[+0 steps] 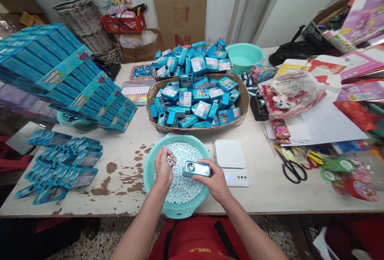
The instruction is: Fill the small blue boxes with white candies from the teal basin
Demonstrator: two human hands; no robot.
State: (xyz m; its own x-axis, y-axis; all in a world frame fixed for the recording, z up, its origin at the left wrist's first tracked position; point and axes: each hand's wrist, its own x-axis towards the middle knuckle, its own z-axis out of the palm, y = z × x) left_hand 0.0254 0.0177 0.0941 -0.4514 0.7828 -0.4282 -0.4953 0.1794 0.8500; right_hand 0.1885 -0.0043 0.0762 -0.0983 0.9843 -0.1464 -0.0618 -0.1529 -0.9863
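A round turquoise basin holds many small pale candies. Over its left part, my left hand is closed around several candies, which show at its curled fingers. My right hand grips a small blue box over the basin's right side. The box lies tilted on its side, and the round opening in its face shows pale candies inside. The two hands are a short distance apart. Behind the basin, a cardboard tray is heaped with similar blue boxes.
A white scale stands right of the basin. Stacked blue cartons lean at the left above small boxes on the table. Black-handled scissors, tape rolls and papers lie at the right. Another turquoise basin is behind.
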